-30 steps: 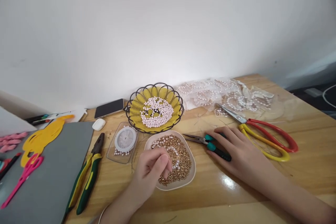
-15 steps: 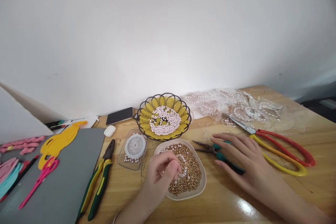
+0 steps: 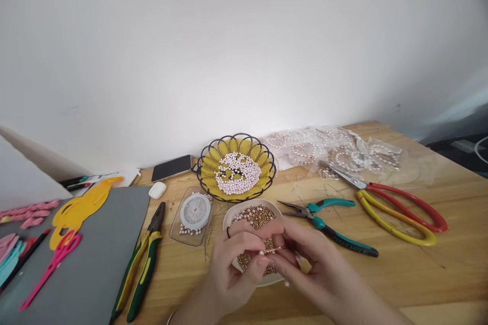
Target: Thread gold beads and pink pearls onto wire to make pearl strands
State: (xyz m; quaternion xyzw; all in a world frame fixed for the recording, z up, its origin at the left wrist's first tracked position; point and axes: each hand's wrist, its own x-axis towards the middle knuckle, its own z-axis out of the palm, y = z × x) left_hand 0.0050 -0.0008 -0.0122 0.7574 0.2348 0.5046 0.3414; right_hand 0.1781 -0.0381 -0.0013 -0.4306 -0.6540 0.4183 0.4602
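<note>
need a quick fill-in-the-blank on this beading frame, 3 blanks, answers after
1. Both hands meet over the pale shallow dish of ____ beads.
2. The pale pink pearl beads lie in the ____ wire-rimmed basket.
3. The teal-handled needle-nose pliers lie on the wooden table, touched by ____ hand.

Missing words: gold; yellow; neither

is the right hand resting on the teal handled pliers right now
No: the right hand is at the dish of gold beads, meeting the left hand, while the teal-handled pliers lie untouched on the table.
</note>
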